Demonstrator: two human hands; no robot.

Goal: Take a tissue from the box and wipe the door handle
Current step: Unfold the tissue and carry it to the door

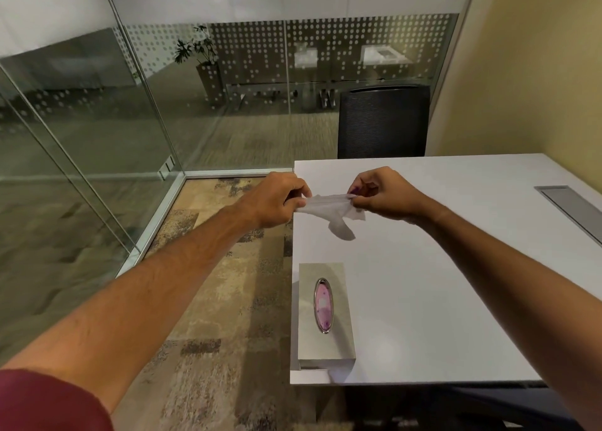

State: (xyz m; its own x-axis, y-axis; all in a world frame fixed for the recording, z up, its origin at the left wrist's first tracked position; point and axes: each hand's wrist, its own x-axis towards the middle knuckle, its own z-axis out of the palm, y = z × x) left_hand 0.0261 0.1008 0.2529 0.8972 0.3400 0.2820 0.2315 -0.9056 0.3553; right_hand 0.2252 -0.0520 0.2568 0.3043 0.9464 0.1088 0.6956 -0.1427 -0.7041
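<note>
A white tissue (330,209) is stretched between both hands above the near left part of the white table (439,267). My left hand (277,197) pinches its left end and my right hand (384,191) pinches its right end; a loose corner hangs down. The silver tissue box (325,342) lies on the table's near left corner, below the hands, with an oval opening showing pink inside. No door handle is visible.
Glass walls (136,114) with dotted frosting run along the left and back. A dark mesh chair (382,121) stands behind the table. A metal cable hatch (573,207) is set into the table's right side. Patterned carpet (228,284) covers the floor to the left.
</note>
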